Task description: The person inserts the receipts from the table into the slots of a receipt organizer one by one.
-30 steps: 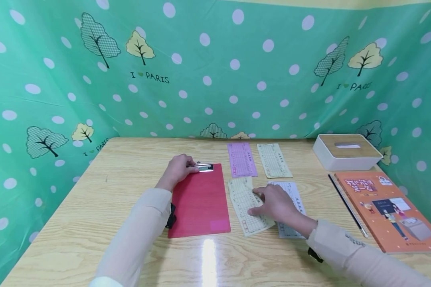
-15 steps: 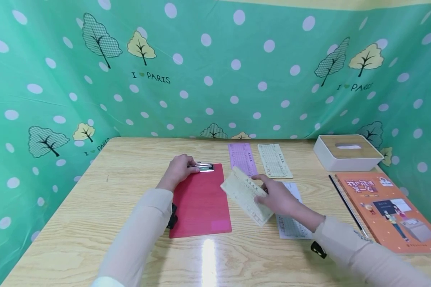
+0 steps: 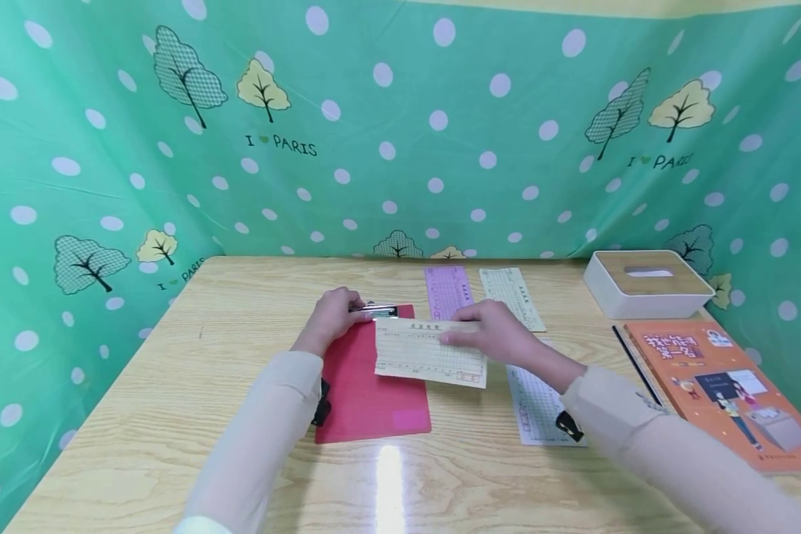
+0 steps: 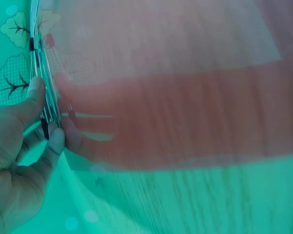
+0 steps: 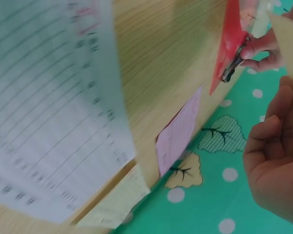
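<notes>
In the head view my left hand [image 3: 331,320] holds the metal clip [image 3: 382,311] at the top of a red clipboard [image 3: 374,408] lying on the table. The left wrist view shows that thumb and fingers gripping the clip [image 4: 48,92] at the board's edge. My right hand [image 3: 500,335] pinches a pale yellow printed form [image 3: 414,354] by its right end, thumb on top. Raised and turned sideways, the form overlaps the clipboard's upper part just below the clip. In the right wrist view a slice of the form [image 5: 292,44] shows beside the curled fingers.
A purple form [image 3: 446,291] and a light green form [image 3: 511,297] lie at the back. A white-blue form [image 3: 541,408] is under my right forearm. To the right are a pencil [image 3: 634,360], an orange book [image 3: 727,400] and a tissue box [image 3: 664,300].
My right hand has picked the yellow form up off the table, turned it sideways and brought it left over the clipboard. The left hand stays on the clip.
</notes>
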`<action>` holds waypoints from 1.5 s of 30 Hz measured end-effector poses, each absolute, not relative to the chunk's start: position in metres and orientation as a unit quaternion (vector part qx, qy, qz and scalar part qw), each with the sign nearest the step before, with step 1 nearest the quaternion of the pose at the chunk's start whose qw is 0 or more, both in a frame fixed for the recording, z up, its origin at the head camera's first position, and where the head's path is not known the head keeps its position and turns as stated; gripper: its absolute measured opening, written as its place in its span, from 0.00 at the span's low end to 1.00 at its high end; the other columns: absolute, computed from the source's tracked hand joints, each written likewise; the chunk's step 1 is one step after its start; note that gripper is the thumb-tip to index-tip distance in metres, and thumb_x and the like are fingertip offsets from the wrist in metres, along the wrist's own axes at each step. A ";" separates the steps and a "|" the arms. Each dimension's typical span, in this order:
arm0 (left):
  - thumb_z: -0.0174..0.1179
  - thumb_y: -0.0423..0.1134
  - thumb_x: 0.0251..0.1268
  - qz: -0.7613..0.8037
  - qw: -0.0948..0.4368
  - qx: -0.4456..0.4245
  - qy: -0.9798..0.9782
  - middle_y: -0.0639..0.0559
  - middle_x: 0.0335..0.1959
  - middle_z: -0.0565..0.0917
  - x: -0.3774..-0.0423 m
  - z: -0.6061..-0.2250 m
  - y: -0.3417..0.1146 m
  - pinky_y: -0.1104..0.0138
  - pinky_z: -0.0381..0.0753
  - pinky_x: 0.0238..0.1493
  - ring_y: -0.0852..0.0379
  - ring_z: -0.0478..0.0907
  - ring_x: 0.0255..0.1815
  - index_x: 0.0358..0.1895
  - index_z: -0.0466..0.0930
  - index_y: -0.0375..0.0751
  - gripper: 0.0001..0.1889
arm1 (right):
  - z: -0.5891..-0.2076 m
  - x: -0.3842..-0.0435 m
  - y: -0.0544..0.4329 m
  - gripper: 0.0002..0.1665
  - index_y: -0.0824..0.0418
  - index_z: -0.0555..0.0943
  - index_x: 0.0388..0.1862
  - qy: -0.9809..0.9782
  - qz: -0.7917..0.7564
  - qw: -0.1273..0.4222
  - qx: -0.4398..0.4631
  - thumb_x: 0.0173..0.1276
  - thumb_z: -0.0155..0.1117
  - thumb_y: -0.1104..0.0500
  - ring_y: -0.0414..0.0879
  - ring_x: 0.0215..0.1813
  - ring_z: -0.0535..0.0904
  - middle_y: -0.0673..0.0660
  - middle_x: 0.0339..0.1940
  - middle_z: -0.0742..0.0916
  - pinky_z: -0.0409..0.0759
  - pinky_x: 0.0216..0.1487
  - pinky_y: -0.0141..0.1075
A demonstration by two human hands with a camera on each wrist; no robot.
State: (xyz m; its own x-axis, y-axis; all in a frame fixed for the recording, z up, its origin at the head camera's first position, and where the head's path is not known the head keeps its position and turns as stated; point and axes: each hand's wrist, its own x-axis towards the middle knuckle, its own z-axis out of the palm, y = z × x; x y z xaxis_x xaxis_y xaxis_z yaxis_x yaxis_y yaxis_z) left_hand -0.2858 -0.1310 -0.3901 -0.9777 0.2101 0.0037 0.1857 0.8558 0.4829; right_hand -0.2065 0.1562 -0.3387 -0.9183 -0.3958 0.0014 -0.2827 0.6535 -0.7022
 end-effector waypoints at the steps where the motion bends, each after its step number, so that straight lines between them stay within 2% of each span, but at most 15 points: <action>1: 0.69 0.40 0.67 0.248 0.025 0.102 0.963 0.41 0.44 0.82 -0.286 -0.390 -0.131 0.55 0.77 0.53 0.46 0.77 0.43 0.46 0.87 0.35 0.11 | -0.339 -0.209 0.152 0.13 0.59 0.90 0.44 0.904 -0.375 0.081 -0.189 0.66 0.75 0.52 0.44 0.38 0.76 0.48 0.35 0.89 0.77 0.43 0.38; 6: 0.68 0.39 0.68 0.259 0.033 0.094 0.961 0.41 0.44 0.80 -0.283 -0.388 -0.130 0.55 0.77 0.54 0.46 0.77 0.44 0.47 0.86 0.34 0.12 | -0.345 -0.218 0.134 0.11 0.57 0.87 0.30 0.893 -0.383 0.101 -0.215 0.63 0.77 0.52 0.43 0.30 0.69 0.46 0.23 0.80 0.70 0.34 0.37; 9: 0.68 0.39 0.68 0.265 0.037 0.090 0.959 0.42 0.44 0.80 -0.282 -0.388 -0.129 0.55 0.77 0.55 0.46 0.76 0.44 0.47 0.86 0.34 0.12 | -0.348 -0.223 0.125 0.20 0.57 0.76 0.20 0.890 -0.374 0.113 -0.236 0.63 0.77 0.52 0.42 0.26 0.61 0.47 0.18 0.69 0.63 0.31 0.36; 11: 0.69 0.39 0.68 0.265 0.039 0.089 0.959 0.42 0.43 0.80 -0.282 -0.389 -0.129 0.55 0.77 0.55 0.46 0.76 0.44 0.47 0.86 0.34 0.12 | -0.350 -0.226 0.120 0.21 0.56 0.75 0.19 0.890 -0.367 0.120 -0.242 0.63 0.77 0.52 0.41 0.27 0.62 0.47 0.18 0.70 0.64 0.31 0.35; 13: 0.69 0.39 0.68 0.267 0.042 0.086 0.959 0.42 0.43 0.79 -0.282 -0.389 -0.128 0.56 0.77 0.54 0.47 0.76 0.44 0.47 0.86 0.34 0.12 | -0.353 -0.228 0.115 0.18 0.56 0.78 0.21 0.892 -0.360 0.126 -0.244 0.63 0.77 0.52 0.40 0.28 0.66 0.45 0.21 0.75 0.68 0.34 0.34; 16: 0.69 0.39 0.67 0.269 0.044 0.086 0.958 0.42 0.42 0.79 -0.282 -0.389 -0.128 0.56 0.77 0.54 0.47 0.75 0.44 0.47 0.86 0.34 0.12 | -0.356 -0.232 0.109 0.10 0.55 0.87 0.29 0.895 -0.352 0.138 -0.236 0.62 0.78 0.52 0.40 0.34 0.74 0.46 0.29 0.84 0.75 0.39 0.36; 18: 0.69 0.39 0.67 0.269 0.044 0.086 0.958 0.43 0.42 0.78 -0.282 -0.388 -0.126 0.56 0.77 0.53 0.47 0.75 0.43 0.46 0.86 0.34 0.12 | -0.359 -0.234 0.106 0.09 0.55 0.88 0.32 0.899 -0.349 0.142 -0.225 0.62 0.78 0.52 0.42 0.37 0.77 0.46 0.33 0.87 0.76 0.43 0.37; 22: 0.70 0.40 0.67 0.265 0.041 0.088 0.959 0.43 0.42 0.78 -0.281 -0.388 -0.125 0.56 0.76 0.53 0.47 0.75 0.43 0.46 0.86 0.35 0.12 | -0.364 -0.238 0.100 0.10 0.55 0.87 0.34 0.907 -0.342 0.141 -0.200 0.61 0.79 0.52 0.45 0.43 0.78 0.48 0.36 0.87 0.77 0.48 0.41; 27: 0.69 0.40 0.67 0.261 0.041 0.089 0.960 0.43 0.41 0.78 -0.282 -0.388 -0.127 0.56 0.76 0.53 0.47 0.75 0.43 0.46 0.85 0.35 0.12 | -0.373 -0.243 0.091 0.15 0.57 0.88 0.42 0.920 -0.326 0.131 -0.176 0.60 0.80 0.52 0.48 0.50 0.80 0.50 0.43 0.88 0.77 0.54 0.44; 34: 0.70 0.40 0.67 0.259 0.044 0.088 0.961 0.43 0.42 0.78 -0.284 -0.388 -0.130 0.56 0.77 0.53 0.47 0.75 0.43 0.47 0.85 0.35 0.13 | -0.379 -0.244 0.077 0.16 0.57 0.87 0.45 0.932 -0.308 0.114 -0.152 0.61 0.79 0.52 0.50 0.52 0.80 0.52 0.44 0.88 0.77 0.56 0.45; 39: 0.70 0.41 0.66 0.257 0.047 0.089 0.961 0.43 0.42 0.78 -0.286 -0.389 -0.130 0.56 0.77 0.53 0.48 0.75 0.42 0.46 0.85 0.35 0.13 | -0.378 -0.243 0.074 0.20 0.58 0.86 0.49 0.944 -0.282 0.083 -0.152 0.60 0.80 0.54 0.50 0.53 0.81 0.52 0.46 0.88 0.76 0.58 0.44; 42: 0.70 0.41 0.66 0.256 0.047 0.087 0.962 0.43 0.41 0.78 -0.286 -0.389 -0.130 0.56 0.77 0.52 0.48 0.75 0.42 0.46 0.85 0.35 0.13 | -0.375 -0.243 0.075 0.18 0.58 0.87 0.48 0.946 -0.270 0.062 -0.167 0.60 0.80 0.56 0.48 0.49 0.80 0.51 0.42 0.87 0.75 0.56 0.44; 45: 0.70 0.40 0.67 0.254 0.045 0.086 0.962 0.43 0.42 0.78 -0.286 -0.389 -0.130 0.56 0.77 0.52 0.48 0.75 0.41 0.46 0.85 0.35 0.13 | -0.373 -0.240 0.077 0.15 0.56 0.88 0.46 0.943 -0.264 0.060 -0.192 0.60 0.79 0.57 0.48 0.50 0.80 0.50 0.43 0.87 0.75 0.56 0.45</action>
State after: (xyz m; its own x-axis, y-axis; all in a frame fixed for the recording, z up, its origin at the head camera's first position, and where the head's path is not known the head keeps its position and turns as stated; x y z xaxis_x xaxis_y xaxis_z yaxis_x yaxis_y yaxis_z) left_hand -0.2858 -0.1297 -0.3890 -0.9812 0.1881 -0.0426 0.1424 0.8558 0.4972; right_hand -0.2397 0.0769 -0.3731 -0.9190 -0.3940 -0.0111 -0.3310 0.7866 -0.5213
